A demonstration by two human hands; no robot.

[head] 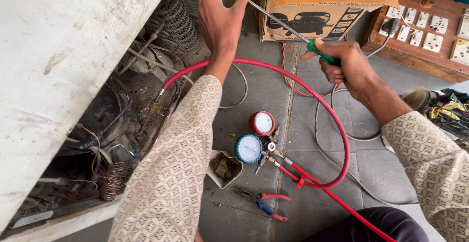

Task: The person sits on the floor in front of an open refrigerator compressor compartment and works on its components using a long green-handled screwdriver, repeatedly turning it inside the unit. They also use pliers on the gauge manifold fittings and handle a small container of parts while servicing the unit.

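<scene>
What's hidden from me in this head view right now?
- Screwdriver tip: cut off by the top edge, past the left hand.
- Its green handle: mostly wrapped by the right hand.
- Gauge readings: too small.
- Compressor: partly shadowed under the white cabinet.

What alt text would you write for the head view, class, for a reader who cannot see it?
A right hand grips a long green-handled screwdriver whose shaft the left hand steadies beside an appliance's open rear. On the floor lie a red hose, two gauges and pliers.
</scene>
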